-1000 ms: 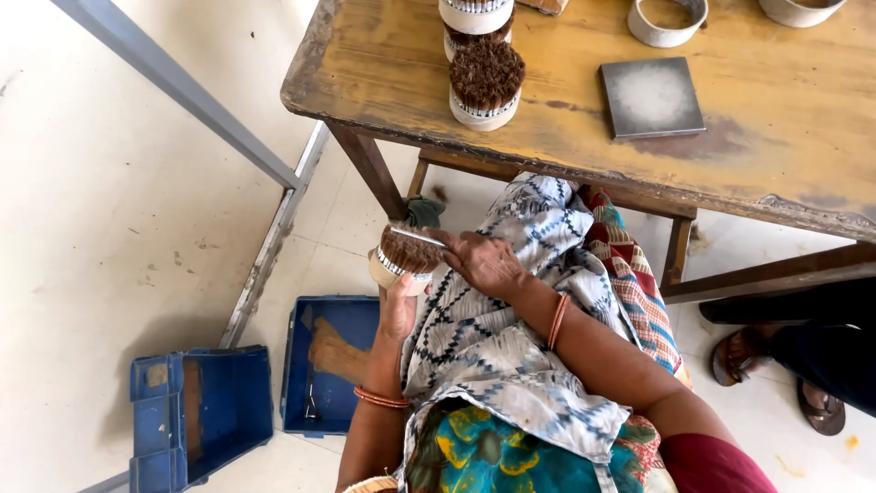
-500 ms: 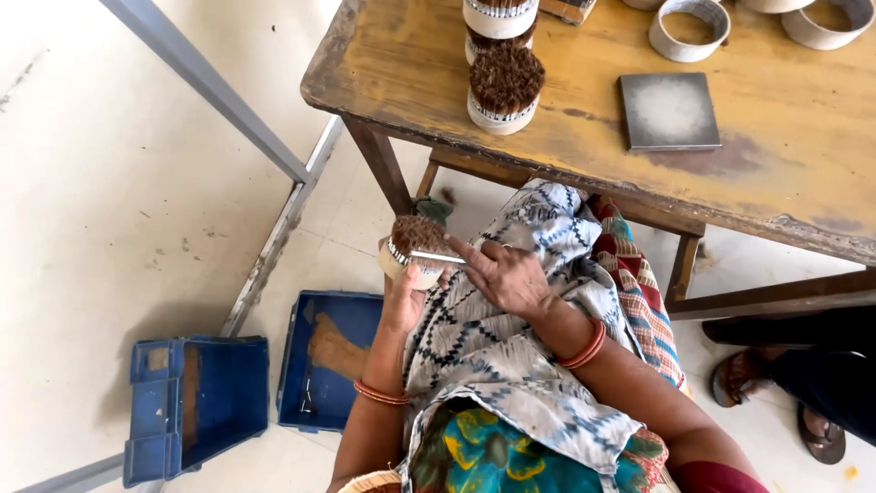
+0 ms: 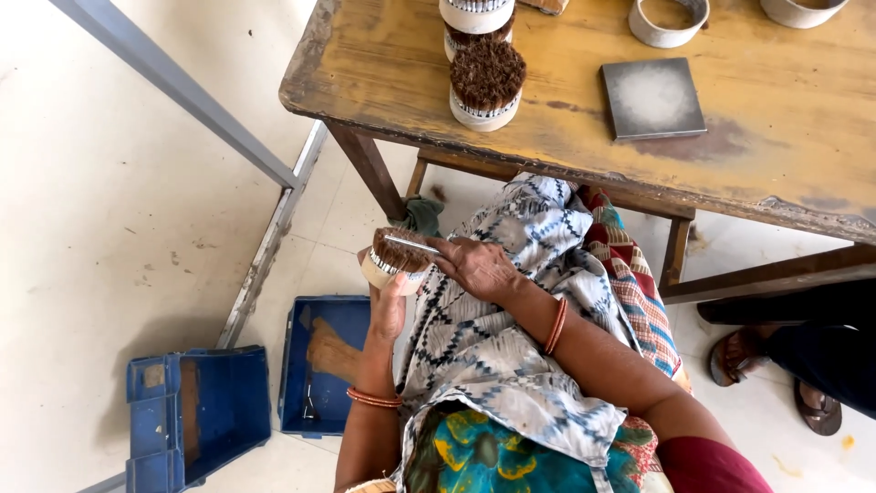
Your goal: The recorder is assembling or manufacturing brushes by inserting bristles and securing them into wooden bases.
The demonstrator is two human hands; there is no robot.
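Note:
My left hand (image 3: 388,306) holds a round brush (image 3: 394,258) with brown bristles and a pale wooden base, lifted over my lap beside the table's front left leg. My right hand (image 3: 474,267) grips a thin metal tool (image 3: 411,244) laid across the bristles. On the worn wooden table (image 3: 776,137) above, a second round bristle brush (image 3: 486,82) stands near the front edge, with a third brush (image 3: 474,18) just behind it. A patterned grey and white cloth (image 3: 493,338) covers my lap.
A dark square slab (image 3: 652,97) and two round rings lie on the table's far side. Two blue plastic crates (image 3: 196,411) (image 3: 321,365) sit on the floor to my left. A grey metal frame bar (image 3: 182,91) slants past. Another person's sandalled foot (image 3: 803,383) rests at the right.
My hands with the brush and tool shifted slightly left and down in view as my head moved; the right hand drew back along the bristles with the tool.

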